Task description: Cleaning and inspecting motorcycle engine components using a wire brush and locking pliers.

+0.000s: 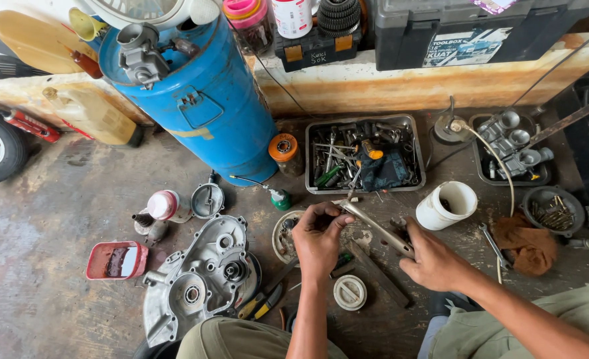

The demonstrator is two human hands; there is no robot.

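Metal rod (374,227) spanning both hands, perhaps pinched, left fingers (331,214)

Layout on the floor (55,199), clock directions taken from the left hand (317,240). Engine cover (198,279) lies at 8 o'clock; small tray (116,260) lies farther out at 9. Drum (201,100) stands at 11. Parts tray (364,154) lies at 1, bucket (448,206) at 2. The right hand (434,262) at 3 holds a metal rod (374,227); round cap (349,292) lies at 5.
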